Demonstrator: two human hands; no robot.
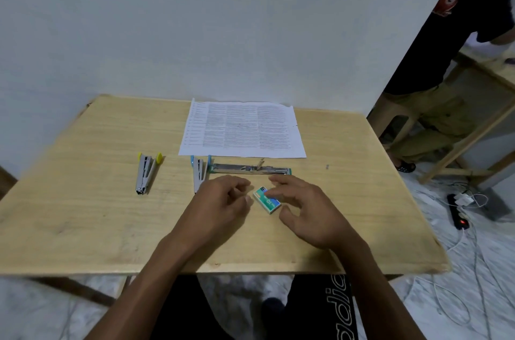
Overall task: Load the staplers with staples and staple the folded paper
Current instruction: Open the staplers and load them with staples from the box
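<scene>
Hands come in over the table's [83, 214] near edge, 1 each side of a staple box [267, 199]. The left hand [223, 200] hangs just left of the box with fingers loosely curled and holding nothing, its thumb tip close to the box's left end. The box lies flat and askew near the middle of the surface. The right hand [306, 208] is over its right side, fingers apart and lightly bent. I cannot tell whether the fingertips touch the lid.

Farther back, 3 staplers lie in a row. The yellow stapler [143, 172] lies toward the left edge, well apart from the rest. A blue stapler [198, 172] lies just beyond the left hand. An open stapler [249, 169] is stretched out flat, parallel to the far edge, just past both hands. The paper [242, 128] lies flat and printed side up, its far side reaching the far edge and its near side just behind the open stapler.

A person [446, 61] stands beyond the right edge, with a power strip [458, 213] on the floor.
</scene>
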